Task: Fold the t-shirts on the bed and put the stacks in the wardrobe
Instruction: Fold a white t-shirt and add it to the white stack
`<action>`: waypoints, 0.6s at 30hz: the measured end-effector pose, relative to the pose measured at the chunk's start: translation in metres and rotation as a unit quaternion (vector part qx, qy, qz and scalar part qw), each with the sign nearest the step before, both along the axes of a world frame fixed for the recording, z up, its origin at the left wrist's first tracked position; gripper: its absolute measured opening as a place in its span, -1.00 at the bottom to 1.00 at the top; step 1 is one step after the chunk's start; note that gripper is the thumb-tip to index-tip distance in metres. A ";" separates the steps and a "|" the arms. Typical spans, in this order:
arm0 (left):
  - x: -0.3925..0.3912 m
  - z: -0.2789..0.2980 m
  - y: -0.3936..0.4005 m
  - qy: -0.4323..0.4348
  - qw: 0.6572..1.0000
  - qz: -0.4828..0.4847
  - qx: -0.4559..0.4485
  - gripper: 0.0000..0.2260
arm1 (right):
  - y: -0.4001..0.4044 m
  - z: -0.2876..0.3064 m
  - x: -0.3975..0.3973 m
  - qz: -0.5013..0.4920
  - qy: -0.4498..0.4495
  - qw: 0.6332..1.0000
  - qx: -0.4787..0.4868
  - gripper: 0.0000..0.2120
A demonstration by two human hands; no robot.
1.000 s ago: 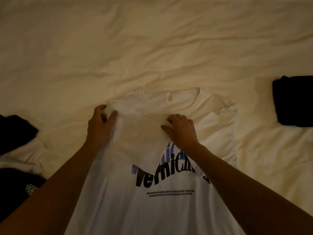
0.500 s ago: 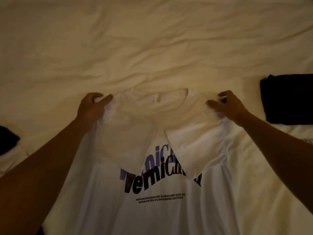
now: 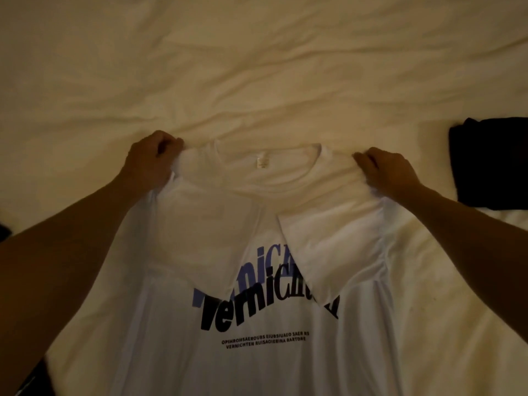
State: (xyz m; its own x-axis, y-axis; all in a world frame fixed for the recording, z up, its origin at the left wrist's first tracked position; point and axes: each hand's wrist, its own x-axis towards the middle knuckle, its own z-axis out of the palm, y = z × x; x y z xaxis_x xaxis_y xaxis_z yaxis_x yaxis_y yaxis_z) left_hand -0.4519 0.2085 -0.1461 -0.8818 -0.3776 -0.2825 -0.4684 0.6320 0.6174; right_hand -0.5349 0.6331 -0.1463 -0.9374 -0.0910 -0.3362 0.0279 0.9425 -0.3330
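A white t-shirt [image 3: 257, 364] with black and blue lettering lies print-up on the cream bed sheet [image 3: 257, 67], collar away from me. Both sleeves are folded inward over the chest, partly covering the print. My left hand [image 3: 148, 164] grips the left shoulder with curled fingers. My right hand [image 3: 385, 172] grips the right shoulder in the same way. The shirt's lower hem is out of view.
A folded black garment [image 3: 494, 164] lies on the sheet at the right edge. A dark piece of cloth [image 3: 37, 378] shows at the lower left corner. Wrinkled sheet stretches across the far half of the bed.
My right hand went from the chest of the shirt out to its right shoulder. Both hands have closed their fingers on the shoulders, and the right sleeve now lies folded inward.
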 end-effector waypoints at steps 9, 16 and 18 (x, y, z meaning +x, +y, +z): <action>0.011 0.004 -0.027 -0.060 0.995 0.037 0.069 -0.93 | 0.041 0.013 -0.010 -0.128 -0.184 0.961 -0.162 -0.85; -0.001 0.001 -0.004 -0.046 0.995 0.050 0.068 -0.80 | 0.000 0.017 0.000 -0.052 -0.075 0.983 -0.157 -0.62; -0.008 0.008 0.009 -0.066 0.997 -0.016 0.023 -0.73 | -0.015 0.019 -0.006 -0.043 -0.094 0.984 -0.144 -0.50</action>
